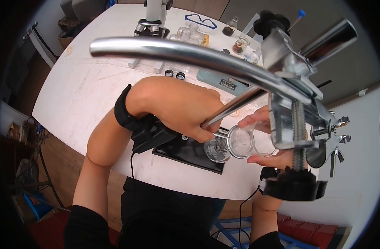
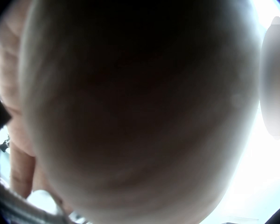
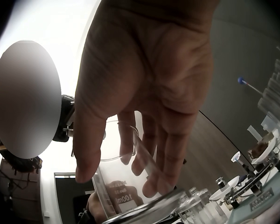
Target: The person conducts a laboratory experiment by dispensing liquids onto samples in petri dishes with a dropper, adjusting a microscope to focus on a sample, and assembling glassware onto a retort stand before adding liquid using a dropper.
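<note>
My left hand (image 1: 179, 106) grips the slanting metal rod (image 1: 235, 108) of a stand above its black base (image 1: 183, 154); in the left wrist view the hand (image 2: 130, 116) is a dark blur, fingers at the left edge. With thumb and fingers on either side, my right hand (image 1: 262, 120) holds a clear glass vessel (image 1: 241, 143), tilted beside the rod. The right wrist view shows the hand (image 3: 149, 70) around this vessel (image 3: 126, 198), printed 100ml. Another round glass piece (image 1: 217, 151) is at the base, partly overlapped by the vessel.
Metal clamps (image 1: 293, 124) and a long curved bar (image 1: 173, 50) stick out close to the camera, above the hands. Farther back on the white table (image 1: 73, 91) are a microscope (image 1: 152, 25), blue-framed goggles (image 1: 200, 21), small flasks (image 1: 230, 27) and a blue-green balance (image 1: 215, 80).
</note>
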The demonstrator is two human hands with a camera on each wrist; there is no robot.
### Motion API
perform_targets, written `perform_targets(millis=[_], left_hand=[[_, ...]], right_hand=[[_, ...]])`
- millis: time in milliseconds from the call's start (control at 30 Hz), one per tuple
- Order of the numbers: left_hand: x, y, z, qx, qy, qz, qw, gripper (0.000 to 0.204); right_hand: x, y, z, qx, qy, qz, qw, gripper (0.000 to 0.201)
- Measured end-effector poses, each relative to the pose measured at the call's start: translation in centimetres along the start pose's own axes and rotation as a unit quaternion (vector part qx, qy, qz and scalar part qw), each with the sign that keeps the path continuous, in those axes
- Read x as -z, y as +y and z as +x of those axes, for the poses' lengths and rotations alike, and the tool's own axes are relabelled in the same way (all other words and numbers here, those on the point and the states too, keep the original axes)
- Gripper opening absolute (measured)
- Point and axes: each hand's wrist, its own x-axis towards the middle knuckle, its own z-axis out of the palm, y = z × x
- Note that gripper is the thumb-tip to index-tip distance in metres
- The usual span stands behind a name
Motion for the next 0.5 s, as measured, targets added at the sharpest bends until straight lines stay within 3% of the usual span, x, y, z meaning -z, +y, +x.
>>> perform_targets(millis=[500], left_hand=[[0.58, 0.78, -0.13, -0.015, -0.008, 0.026, 1.0, 0.022]], right_hand=[[-0.14, -0.27, -0.09, 0.006, 0.016, -0.033, 0.999, 0.08]])
